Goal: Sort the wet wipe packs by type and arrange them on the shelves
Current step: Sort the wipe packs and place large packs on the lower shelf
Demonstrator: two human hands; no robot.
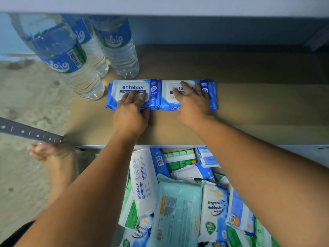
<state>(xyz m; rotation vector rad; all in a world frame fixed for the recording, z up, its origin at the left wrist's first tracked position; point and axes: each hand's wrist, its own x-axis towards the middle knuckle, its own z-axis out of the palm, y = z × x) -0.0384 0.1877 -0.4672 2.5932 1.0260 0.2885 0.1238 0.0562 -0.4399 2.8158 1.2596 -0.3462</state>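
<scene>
Brown shelf (249, 113): left hand (130, 111) and right hand (193, 104) press flat-fingered on antabax packs (132, 87); nudged left, they could topple water bottles (122, 56).

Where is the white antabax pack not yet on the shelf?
In the head view, the white antabax pack lies back-up below the shelf edge, lower centre, directly left of the pale teal pack.

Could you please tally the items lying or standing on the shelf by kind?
antabax wet wipe packs: 2
water bottles: 3
Total: 5
</scene>
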